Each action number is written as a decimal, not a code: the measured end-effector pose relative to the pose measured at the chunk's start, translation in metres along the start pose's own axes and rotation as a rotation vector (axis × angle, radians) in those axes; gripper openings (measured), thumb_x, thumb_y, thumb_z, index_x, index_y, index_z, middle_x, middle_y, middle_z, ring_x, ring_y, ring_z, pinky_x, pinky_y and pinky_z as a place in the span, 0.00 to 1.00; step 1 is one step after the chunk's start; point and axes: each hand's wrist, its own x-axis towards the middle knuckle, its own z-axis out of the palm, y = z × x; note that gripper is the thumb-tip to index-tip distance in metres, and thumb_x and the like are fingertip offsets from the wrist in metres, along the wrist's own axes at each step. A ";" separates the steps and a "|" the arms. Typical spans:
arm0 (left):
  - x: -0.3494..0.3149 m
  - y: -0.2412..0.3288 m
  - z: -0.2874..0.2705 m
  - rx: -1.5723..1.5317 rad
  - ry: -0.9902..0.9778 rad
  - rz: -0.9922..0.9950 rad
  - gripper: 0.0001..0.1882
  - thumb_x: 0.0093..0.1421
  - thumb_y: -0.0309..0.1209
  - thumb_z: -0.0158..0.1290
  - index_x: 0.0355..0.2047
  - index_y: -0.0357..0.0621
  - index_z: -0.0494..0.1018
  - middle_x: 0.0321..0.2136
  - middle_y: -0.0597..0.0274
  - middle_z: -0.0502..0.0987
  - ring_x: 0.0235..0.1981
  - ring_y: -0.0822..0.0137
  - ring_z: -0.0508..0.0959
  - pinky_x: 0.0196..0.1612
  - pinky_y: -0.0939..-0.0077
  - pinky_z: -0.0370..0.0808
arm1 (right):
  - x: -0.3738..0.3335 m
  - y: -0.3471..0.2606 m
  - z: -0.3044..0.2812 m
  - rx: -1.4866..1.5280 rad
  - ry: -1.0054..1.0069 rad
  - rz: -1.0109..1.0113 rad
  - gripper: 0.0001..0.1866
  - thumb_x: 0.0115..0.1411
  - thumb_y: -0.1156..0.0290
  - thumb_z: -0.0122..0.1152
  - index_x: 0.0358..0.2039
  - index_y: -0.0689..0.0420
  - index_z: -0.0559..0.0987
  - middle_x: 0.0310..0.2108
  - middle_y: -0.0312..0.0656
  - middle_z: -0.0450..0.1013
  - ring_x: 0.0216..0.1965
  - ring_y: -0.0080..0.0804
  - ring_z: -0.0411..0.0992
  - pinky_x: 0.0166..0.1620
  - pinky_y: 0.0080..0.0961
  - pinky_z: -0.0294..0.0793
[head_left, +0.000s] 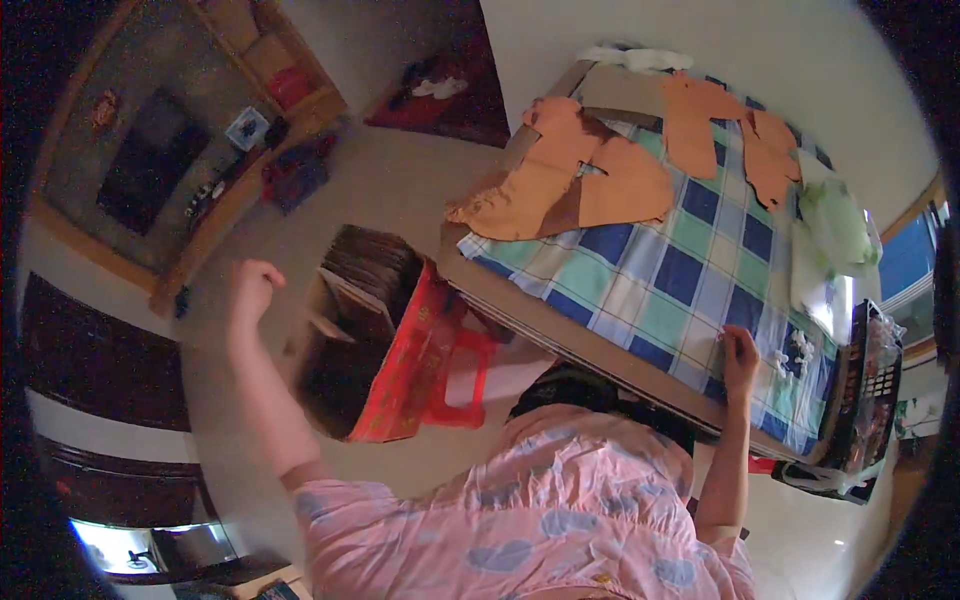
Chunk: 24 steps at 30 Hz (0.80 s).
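My left hand (258, 286) is raised out to the left with its fingers curled in, and no object shows in it. Below and to its right stands a red cardboard box (408, 372), open at the top, with brown cardboard pieces (368, 268) upright inside. Over the near right part of a bed, my right hand (740, 352) hangs with bent fingers pressed together; whatever they may hold is too small to make out. A blue, green and white checked sheet (660, 300) lies beneath it. Small white bits (795, 352) rest beside this hand.
Flat orange-brown cut-out shapes (625, 185) spread over the bed's far half. A red plastic stool (465, 375) stands between box and bed. At the right edge are a pale green bundle (840, 225) and a black crate (882, 375). A wooden cabinet (190, 255) lines the left.
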 end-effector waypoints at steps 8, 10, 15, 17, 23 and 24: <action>0.002 -0.058 0.159 -0.137 0.029 0.048 0.08 0.47 0.19 0.54 0.22 0.45 0.81 0.31 0.50 0.80 0.37 0.53 0.79 0.43 0.63 0.76 | 0.000 0.009 0.003 0.127 -0.003 0.059 0.07 0.63 0.76 0.56 0.40 0.61 0.78 0.32 0.35 0.76 0.35 0.20 0.73 0.41 0.17 0.71; -0.003 -0.045 0.184 -0.089 0.158 0.046 0.09 0.47 0.21 0.56 0.30 0.44 0.80 0.42 0.45 0.77 0.47 0.49 0.75 0.50 0.61 0.73 | 0.000 0.015 0.000 0.138 0.019 0.079 0.07 0.62 0.76 0.56 0.40 0.61 0.78 0.31 0.35 0.76 0.35 0.20 0.73 0.41 0.18 0.71; -0.016 -0.051 0.196 -0.062 0.256 0.006 0.22 0.50 0.21 0.55 0.48 0.45 0.73 0.53 0.44 0.70 0.57 0.45 0.68 0.57 0.59 0.68 | -0.001 -0.002 0.002 0.074 -0.015 0.049 0.06 0.63 0.76 0.55 0.39 0.61 0.78 0.32 0.35 0.76 0.35 0.21 0.74 0.41 0.18 0.72; -0.015 -0.049 0.196 -0.118 0.306 -0.016 0.25 0.52 0.21 0.55 0.52 0.45 0.71 0.54 0.45 0.69 0.58 0.46 0.67 0.58 0.59 0.67 | 0.003 -0.005 0.012 0.109 -0.023 0.047 0.06 0.63 0.77 0.55 0.39 0.61 0.78 0.32 0.35 0.76 0.35 0.21 0.74 0.41 0.18 0.72; 0.012 0.140 0.132 -0.200 0.507 0.157 0.21 0.57 0.19 0.50 0.53 0.43 0.70 0.53 0.47 0.71 0.55 0.47 0.70 0.58 0.62 0.68 | 0.035 -0.028 0.027 0.052 -0.096 0.079 0.06 0.62 0.79 0.55 0.38 0.59 0.78 0.30 0.32 0.74 0.33 0.20 0.70 0.39 0.19 0.71; 0.013 0.178 0.124 -0.294 0.415 0.237 0.19 0.57 0.20 0.51 0.50 0.41 0.71 0.52 0.48 0.72 0.54 0.48 0.71 0.57 0.61 0.69 | 0.042 -0.027 0.034 0.034 -0.105 0.032 0.06 0.62 0.78 0.55 0.39 0.59 0.78 0.30 0.32 0.74 0.32 0.21 0.70 0.38 0.19 0.71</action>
